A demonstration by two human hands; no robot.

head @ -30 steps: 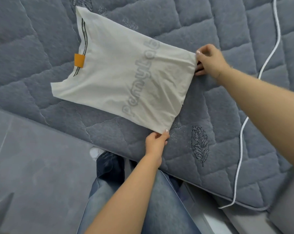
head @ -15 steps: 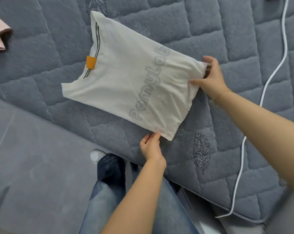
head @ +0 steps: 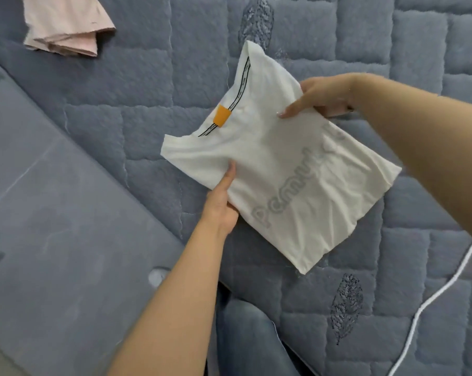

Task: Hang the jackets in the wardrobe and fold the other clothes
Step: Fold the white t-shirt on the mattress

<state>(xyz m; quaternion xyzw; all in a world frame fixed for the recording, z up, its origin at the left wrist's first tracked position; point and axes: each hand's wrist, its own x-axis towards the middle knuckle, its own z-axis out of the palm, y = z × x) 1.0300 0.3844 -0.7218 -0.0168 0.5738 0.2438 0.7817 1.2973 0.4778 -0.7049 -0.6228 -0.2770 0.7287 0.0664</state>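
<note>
Your left hand grips the near long edge of the folded white T-shirt, your right hand pinches its far edge. The shirt's long axis runs collar-to-hem between them above the grey quilted bedspread. Beyond its collar lies the folded pink garment.

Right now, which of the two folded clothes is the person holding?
The white T-shirt, with its orange neck tag, is held by the left hand and right hand. The pink garment lies untouched, farther up the bed.

likely a bedroom, quilted grey mattress, pink garment
</note>
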